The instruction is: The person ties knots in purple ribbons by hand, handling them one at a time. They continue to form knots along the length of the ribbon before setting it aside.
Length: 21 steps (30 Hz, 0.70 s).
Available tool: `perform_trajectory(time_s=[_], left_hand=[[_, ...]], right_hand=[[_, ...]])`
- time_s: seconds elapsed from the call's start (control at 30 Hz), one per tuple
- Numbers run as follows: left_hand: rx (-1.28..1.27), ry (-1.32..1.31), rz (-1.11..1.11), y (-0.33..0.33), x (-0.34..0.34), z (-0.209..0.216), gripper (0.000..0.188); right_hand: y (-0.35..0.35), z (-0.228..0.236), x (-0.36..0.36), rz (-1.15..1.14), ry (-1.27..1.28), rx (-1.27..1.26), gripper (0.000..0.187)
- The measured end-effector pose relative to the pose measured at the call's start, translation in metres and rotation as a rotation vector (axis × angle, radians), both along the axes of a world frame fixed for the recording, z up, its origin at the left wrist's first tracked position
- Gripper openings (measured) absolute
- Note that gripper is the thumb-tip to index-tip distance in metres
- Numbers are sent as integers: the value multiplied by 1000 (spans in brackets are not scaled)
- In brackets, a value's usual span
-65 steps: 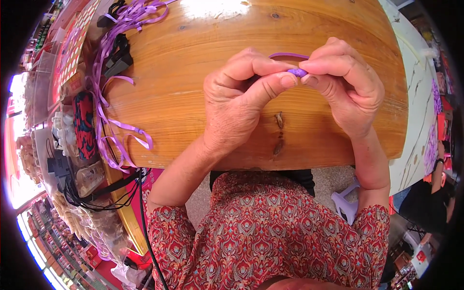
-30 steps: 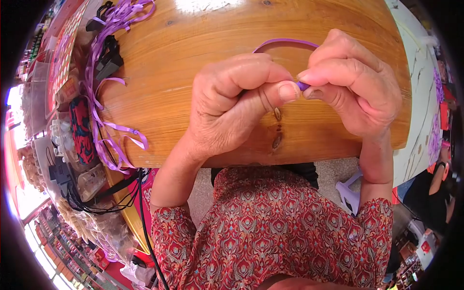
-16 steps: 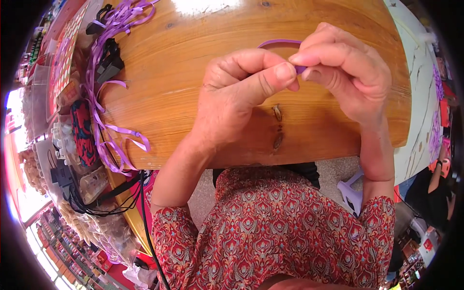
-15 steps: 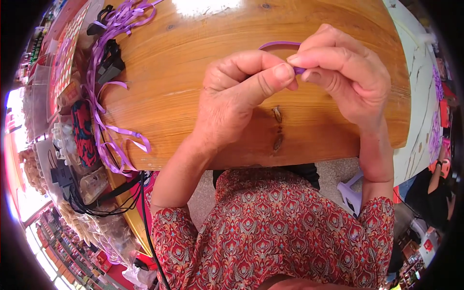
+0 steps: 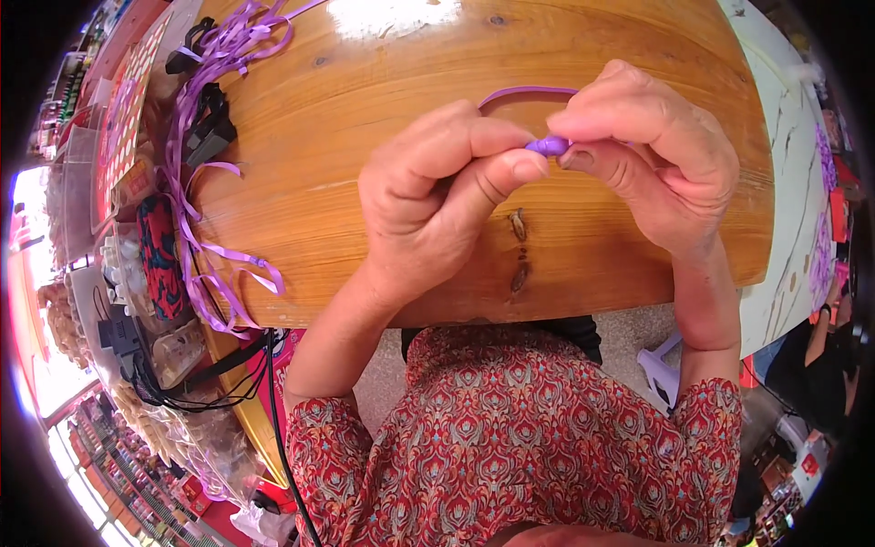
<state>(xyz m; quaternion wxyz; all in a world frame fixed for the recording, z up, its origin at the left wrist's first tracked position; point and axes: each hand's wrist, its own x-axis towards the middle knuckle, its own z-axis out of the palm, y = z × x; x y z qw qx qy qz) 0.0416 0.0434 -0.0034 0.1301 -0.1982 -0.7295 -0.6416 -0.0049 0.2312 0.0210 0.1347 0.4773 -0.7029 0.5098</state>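
Observation:
Both hands meet above the wooden table (image 5: pixel 365 210), pinching a purple ribbon (image 5: pixel 519 90). A small purple knot (image 5: pixel 549 146) shows between the fingertips. My left hand (image 5: pixel 437 187) is closed, its thumb and forefinger gripping the ribbon at the knot's left side. From the right, my right hand (image 5: pixel 652 146) pinches the ribbon just beside the knot. A loop of the ribbon arches behind the fingers, partly hidden by the right hand.
A tangle of lilac ribbons (image 5: pixel 239 46) runs down the table's left side. Near it lie black clips or straps (image 5: pixel 211 123), a red and dark patterned case (image 5: pixel 161 260) and black cables (image 5: pixel 205 399). A white marbled surface (image 5: pixel 791 210) adjoins the right edge. A person in dark clothes (image 5: pixel 807 374) is at the far right.
My fingertips have drawn slightly apart, the left hand shifting left, so more of the purple knot shows. The ribbon loop behind the hands has moved a little.

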Motion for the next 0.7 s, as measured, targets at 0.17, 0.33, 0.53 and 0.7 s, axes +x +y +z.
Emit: perform_trajectory(time_s=[0.17,0.33,0.53,0.7], left_hand=[[-153,187,86,-2,0,0,11],[-225,322,154,-2,0,1,15],[-398,433,162,-6,1,5,17],[-389,354,148,-6,4,6,15]], right_hand=[[0,2,3,3,-43,32,19],[-2,2,5,-6,-70,30,18],[-3,4,6,0,-58,95,17],[-4,4,5,2,14,94,18]])
